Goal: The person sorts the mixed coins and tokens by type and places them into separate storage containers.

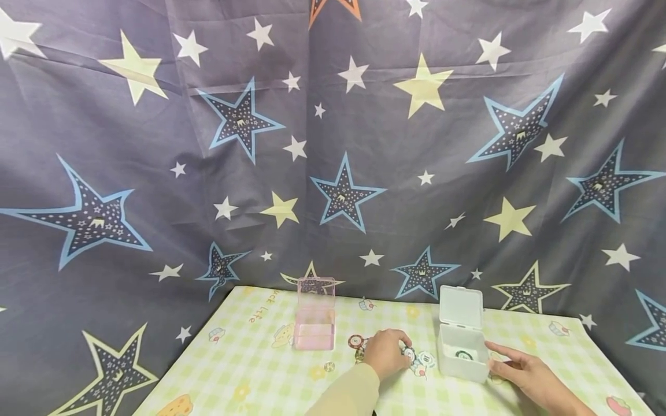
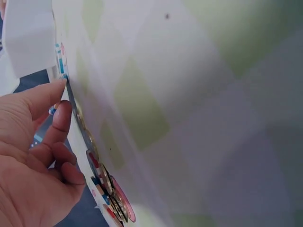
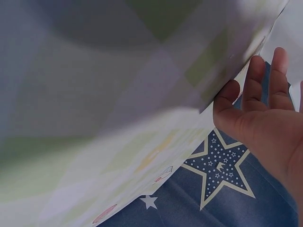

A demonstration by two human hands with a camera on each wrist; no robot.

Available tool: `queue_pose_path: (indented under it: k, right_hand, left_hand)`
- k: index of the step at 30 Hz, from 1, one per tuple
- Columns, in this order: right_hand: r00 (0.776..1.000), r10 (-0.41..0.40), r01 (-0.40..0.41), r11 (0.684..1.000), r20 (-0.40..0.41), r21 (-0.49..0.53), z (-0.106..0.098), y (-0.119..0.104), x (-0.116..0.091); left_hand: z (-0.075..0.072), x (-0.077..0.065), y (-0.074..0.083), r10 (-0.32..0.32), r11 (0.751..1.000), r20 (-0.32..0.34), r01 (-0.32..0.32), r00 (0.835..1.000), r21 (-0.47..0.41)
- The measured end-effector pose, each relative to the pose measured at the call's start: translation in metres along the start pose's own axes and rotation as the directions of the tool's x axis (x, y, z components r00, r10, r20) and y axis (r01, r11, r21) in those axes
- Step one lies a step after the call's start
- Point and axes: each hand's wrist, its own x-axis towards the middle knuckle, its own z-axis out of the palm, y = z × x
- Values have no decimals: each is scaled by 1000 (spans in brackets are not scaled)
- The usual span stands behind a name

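My left hand (image 1: 386, 353) is low over the table and pinches a poker chip (image 2: 52, 110) between thumb and fingers. Right by those fingertips in the head view lie a dark-edged chip (image 1: 408, 353) and a pale green-and-white chip (image 1: 426, 359). On the other side of the hand, a red chip (image 1: 356, 341) lies with several others, partly hidden. The white box (image 1: 462, 368) stands with its lid up and a green-rimmed chip (image 1: 463, 355) inside. My right hand (image 1: 525, 372) has its fingers extended, fingertips at the box's right side.
A clear pink box (image 1: 314, 342) with a raised lid stands left of the chips. A small gold coin (image 1: 329, 367) lies in front of it. The checked tablecloth (image 1: 234, 346) reaches back to a grey star-patterned curtain (image 1: 364, 133).
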Motion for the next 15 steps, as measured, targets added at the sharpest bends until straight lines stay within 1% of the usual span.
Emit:
queue_pose_path:
  k: [4,6,10,15]
  right_hand:
    - [1000,23,-23,1000,-12,13,1,-2,1]
    - [1000,29,-29,999,-8,22,1,-2,0]
    - [999,37,-37,998,1,41,1,-4,0]
    - [1000,30,-30,999,6,42,2,-4,-1]
  left_hand:
    - [-4,0,0,-10,992,37,14,999,-126]
    - [-5,-1,1,-12,987,48,19,999,-159]
    - [-8,-2,2,-1,986,44,8,999,-165]
    - [-8,-2,2,-8,987,53,17,999,-161]
